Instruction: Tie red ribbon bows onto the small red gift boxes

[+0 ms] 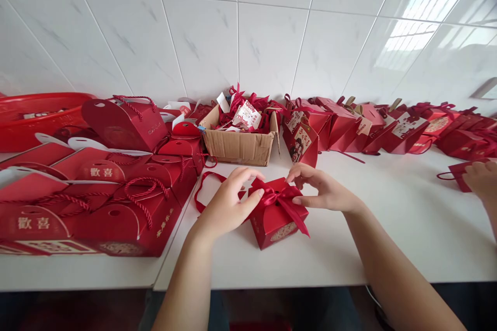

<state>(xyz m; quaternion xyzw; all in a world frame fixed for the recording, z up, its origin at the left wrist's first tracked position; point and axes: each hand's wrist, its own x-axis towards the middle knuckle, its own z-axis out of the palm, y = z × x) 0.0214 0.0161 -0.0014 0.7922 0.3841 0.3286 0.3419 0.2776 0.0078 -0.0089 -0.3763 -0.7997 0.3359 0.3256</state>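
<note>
The ribbon-tied box looks like smooth card with a soft sheen, its bow glossy, satin-like cloth. The carton is matt cardboard, the wall tiles smooth and glossy. The basket, partly cut off, seems to be shiny plastic.

Far side of ribboned box hidden, red basket cropped at left

How Many Do We See?

We count one left hand, one right hand and one other person's hand. We see one small box with one bow. There is one cardboard box and one red basket. The rope-handled boxes and wall-side boxes are many, but they overlap, so we cannot count them all.
</note>
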